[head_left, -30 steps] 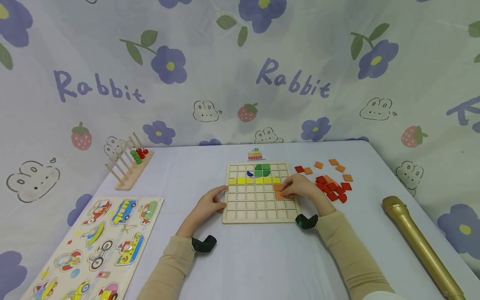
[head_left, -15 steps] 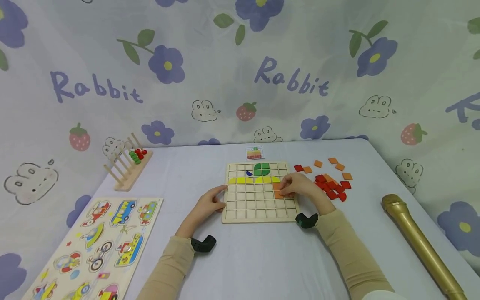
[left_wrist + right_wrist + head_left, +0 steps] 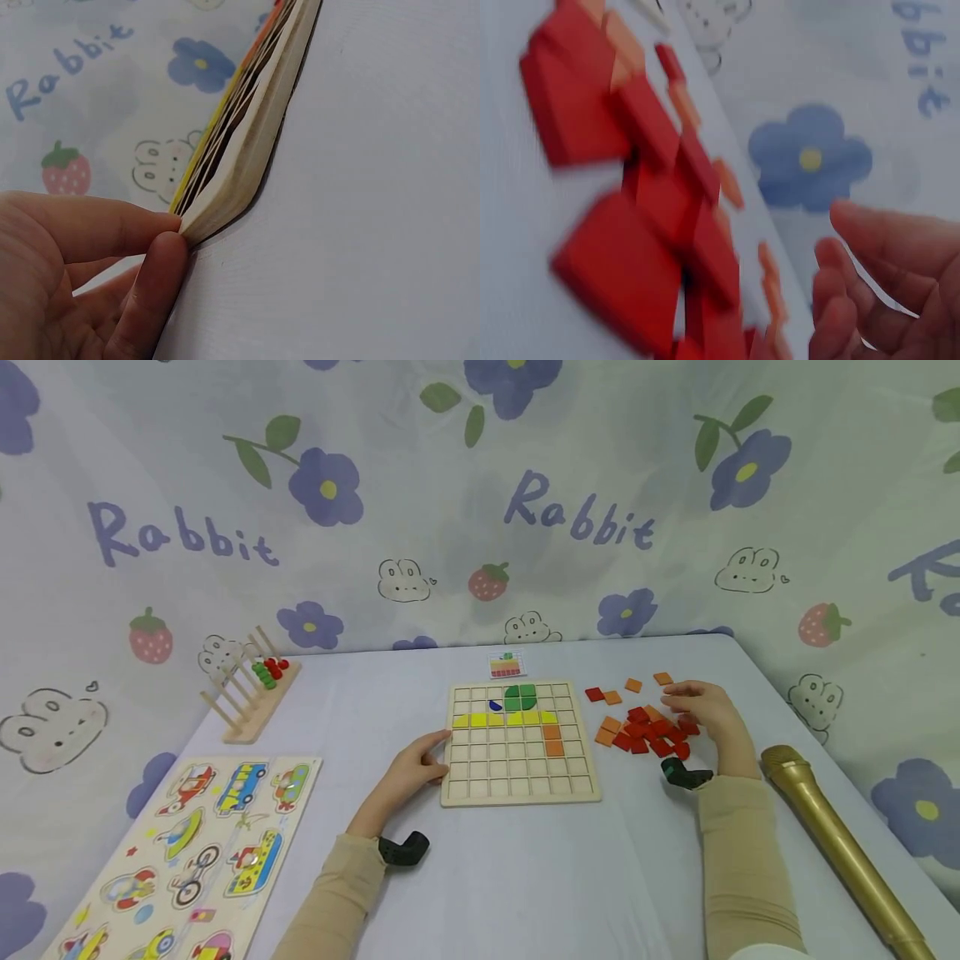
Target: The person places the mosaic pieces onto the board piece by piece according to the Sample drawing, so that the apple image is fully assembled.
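A wooden grid board (image 3: 498,789) lies in the middle of the table. On it are a row of yellow pieces (image 3: 480,720), green pieces (image 3: 520,697), a small blue piece (image 3: 495,705) and two orange squares (image 3: 552,740). My left hand (image 3: 411,770) touches the board's left edge; in the left wrist view its straight index finger and thumb (image 3: 161,274) rest at the corner. Over the far right side of the loose red tiles (image 3: 641,731), my right hand (image 3: 708,714) hovers with fingers loosely bent and apart. Nothing shows between its fingers in the right wrist view.
Loose orange tiles (image 3: 662,678) lie around the red pile. A small picture card (image 3: 507,665) sits behind the board. At left are a peg stand with beads (image 3: 258,702) and a vehicle puzzle board (image 3: 187,860). A gold microphone (image 3: 843,852) lies at right.
My right hand has left the orange squares on the board and moved right to the loose tiles. Both board squares now show uncovered. My left hand stays at the board's edge.
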The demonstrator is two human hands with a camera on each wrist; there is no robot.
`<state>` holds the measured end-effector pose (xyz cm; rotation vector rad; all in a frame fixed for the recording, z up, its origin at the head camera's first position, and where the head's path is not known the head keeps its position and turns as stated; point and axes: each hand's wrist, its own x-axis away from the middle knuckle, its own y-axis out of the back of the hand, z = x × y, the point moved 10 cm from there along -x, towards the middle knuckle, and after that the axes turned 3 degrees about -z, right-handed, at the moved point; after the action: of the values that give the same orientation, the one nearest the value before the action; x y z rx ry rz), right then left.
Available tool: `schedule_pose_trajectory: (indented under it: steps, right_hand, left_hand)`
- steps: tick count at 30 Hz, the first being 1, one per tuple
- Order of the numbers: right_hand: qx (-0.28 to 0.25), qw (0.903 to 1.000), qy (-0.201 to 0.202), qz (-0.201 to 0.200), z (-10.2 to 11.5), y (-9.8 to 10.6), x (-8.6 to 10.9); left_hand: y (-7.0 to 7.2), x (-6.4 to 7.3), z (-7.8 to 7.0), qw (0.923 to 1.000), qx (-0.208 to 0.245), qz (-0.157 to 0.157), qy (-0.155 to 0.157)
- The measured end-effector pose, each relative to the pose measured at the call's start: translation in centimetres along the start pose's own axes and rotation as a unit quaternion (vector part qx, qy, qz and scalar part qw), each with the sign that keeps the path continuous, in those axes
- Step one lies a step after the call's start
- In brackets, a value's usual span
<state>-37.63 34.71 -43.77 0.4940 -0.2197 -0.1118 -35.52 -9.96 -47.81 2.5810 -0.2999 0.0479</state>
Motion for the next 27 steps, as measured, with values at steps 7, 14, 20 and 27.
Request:
schedule_pose_trajectory:
  steps: [7,14,20,27]
  right_hand:
    - [-0.011,0.9960,-0.060,-0.065,-4.6,3.3,-0.2]
    - [0.049,0.9952,-0.067,-0.052,-5.4,3.2,-0.5]
    - [0.093,0.9927,-0.055,-0.055,-5.0,3.0,-0.4]
    - [0.072,0.9941,-0.038,-0.072,-4.1,3.0,0.0]
  left_hand:
    - [0.1,0.1,-0.2,1.0000,0.002,0.001,0.001]
    - [0.0,0.0,-0.2,0.9999,0.010,0.001,0.000]
    - [0.0,0.1,-0.1,1.0000,0.006,0.001,0.001]
    - [0.0,0.1,-0.2,1.0000,0.008,0.000,-0.002]
